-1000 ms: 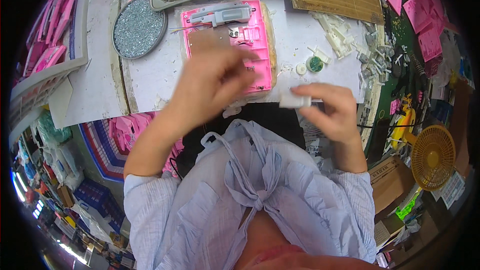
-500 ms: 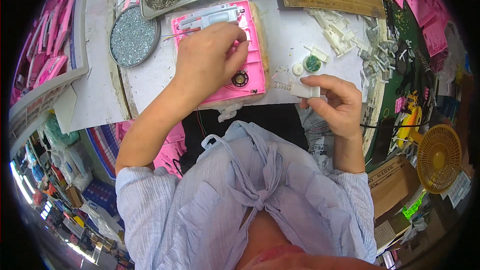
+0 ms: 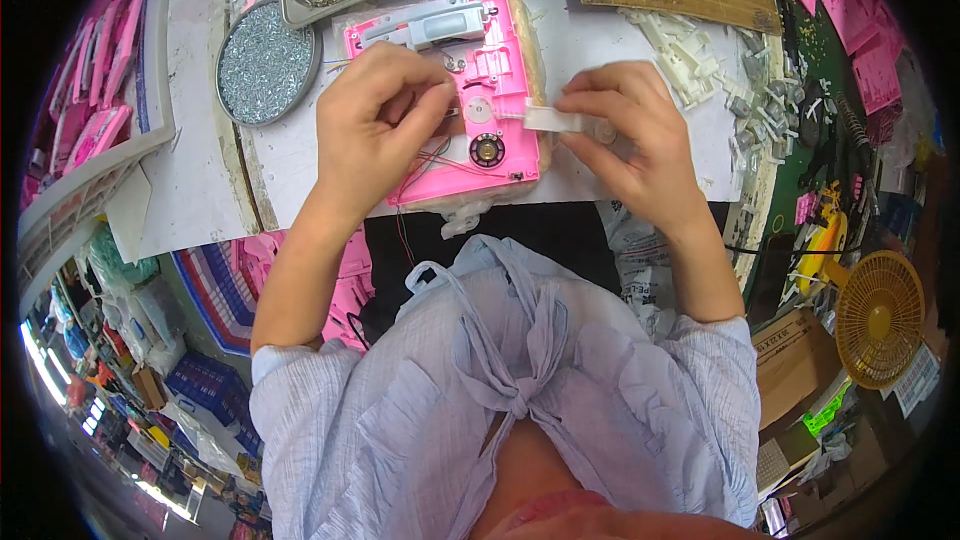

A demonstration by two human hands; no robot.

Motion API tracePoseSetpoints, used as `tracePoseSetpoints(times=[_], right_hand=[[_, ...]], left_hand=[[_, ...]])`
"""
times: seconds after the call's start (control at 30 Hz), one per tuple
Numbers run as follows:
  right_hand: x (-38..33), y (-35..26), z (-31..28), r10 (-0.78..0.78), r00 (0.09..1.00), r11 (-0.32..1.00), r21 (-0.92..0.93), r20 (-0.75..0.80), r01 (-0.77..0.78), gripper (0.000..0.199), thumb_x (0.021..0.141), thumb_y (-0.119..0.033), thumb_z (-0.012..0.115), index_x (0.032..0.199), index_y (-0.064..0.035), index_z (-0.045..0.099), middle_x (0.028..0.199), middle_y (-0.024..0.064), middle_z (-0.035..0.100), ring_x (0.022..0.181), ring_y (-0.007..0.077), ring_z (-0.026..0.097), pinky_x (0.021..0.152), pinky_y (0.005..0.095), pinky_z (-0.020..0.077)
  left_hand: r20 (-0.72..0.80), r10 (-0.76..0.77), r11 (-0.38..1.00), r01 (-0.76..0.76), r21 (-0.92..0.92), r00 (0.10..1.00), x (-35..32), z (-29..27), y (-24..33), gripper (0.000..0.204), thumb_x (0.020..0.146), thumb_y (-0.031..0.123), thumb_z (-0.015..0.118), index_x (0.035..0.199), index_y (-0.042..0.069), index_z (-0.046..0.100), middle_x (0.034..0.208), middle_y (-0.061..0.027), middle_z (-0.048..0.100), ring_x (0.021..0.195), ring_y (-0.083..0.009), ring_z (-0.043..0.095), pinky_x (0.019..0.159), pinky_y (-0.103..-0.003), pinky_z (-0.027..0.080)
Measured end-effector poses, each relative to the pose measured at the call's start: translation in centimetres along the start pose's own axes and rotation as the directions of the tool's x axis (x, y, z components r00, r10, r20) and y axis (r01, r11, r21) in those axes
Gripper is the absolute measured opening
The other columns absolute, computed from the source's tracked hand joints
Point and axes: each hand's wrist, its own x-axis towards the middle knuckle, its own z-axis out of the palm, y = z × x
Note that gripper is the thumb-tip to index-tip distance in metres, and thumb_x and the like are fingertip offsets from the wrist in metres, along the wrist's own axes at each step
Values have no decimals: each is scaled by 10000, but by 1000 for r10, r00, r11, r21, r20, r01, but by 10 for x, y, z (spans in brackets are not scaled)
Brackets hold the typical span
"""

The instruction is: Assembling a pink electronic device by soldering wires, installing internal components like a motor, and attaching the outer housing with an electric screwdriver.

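We work over the white flat surface (image 3: 300, 155), and on it lies the pink flat plastic toy housing (image 3: 500, 60), open side up, with a small round black speaker (image 3: 487, 150) inside. Beside it stands the round metal dish full of small silver screws (image 3: 265, 65). Our left hand (image 3: 375, 125) rests on the housing with its fingers closed together on something small that we cannot make out. Our right hand (image 3: 625, 135) pinches the small white plastic piece (image 3: 550, 120) at the right edge of the housing.

We think the thin red wires (image 3: 425, 165) could be pulled loose if the left hand presses or drags on them. The white piece may also slip from the fingertips and fall among the loose white plastic parts (image 3: 680, 50) nearby.
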Motion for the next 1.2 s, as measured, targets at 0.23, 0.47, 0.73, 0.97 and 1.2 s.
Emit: tracePoseSetpoints(times=[0.23, 0.47, 0.73, 0.97, 1.2], right_hand=[[29, -10, 11, -130, 983, 964, -214, 132, 156, 287, 706, -107, 787, 986, -79, 726, 987, 62, 637, 972, 288, 580, 815, 398, 504], [56, -2, 14, -347, 904, 902, -175, 250, 395, 249, 726, -90, 771, 968, -83, 711, 974, 55, 631, 978, 273, 588, 803, 395, 504], [39, 16, 35, -233, 965, 968, -62, 121, 242, 247, 738, -121, 788, 966, -74, 705, 968, 58, 642, 963, 278, 614, 791, 397, 486], [27, 0, 39, -131, 969, 927, -321, 209, 194, 295, 775, -188, 776, 1048, -94, 717, 1081, 38, 659, 1076, 257, 589, 836, 401, 490], [-24, 41, -47, 131, 975, 942, -282, -181, -179, 321, 780, -166, 793, 1091, -100, 742, 1155, 97, 671, 1104, 317, 588, 943, 403, 492]], left_hand=[[-144, 123, 986, -138, -95, 982, -10, 7, -12, 52, 851, -9, 750, 891, -5, 717, 907, -87, 673, 794, -157, 638, 654, -260, 489], [-64, 73, 990, -80, -119, 995, -10, 6, -6, 76, 867, -27, 718, 933, -3, 690, 903, -94, 674, 816, -201, 663, 665, -307, 520], [177, 270, 955, -286, 72, 946, -1, 6, -4, 170, 801, 55, 750, 966, 63, 710, 961, -56, 709, 931, -283, 653, 850, -399, 502], [379, 368, 868, -460, 187, 849, -1, 5, -3, 236, 789, 74, 766, 1007, 60, 675, 1045, -61, 709, 1064, -273, 654, 924, -442, 472], [373, 311, 885, -410, 223, 874, -8, 9, -1, 184, 802, 65, 758, 962, 52, 666, 1083, -60, 715, 1094, -282, 634, 942, -445, 467]])
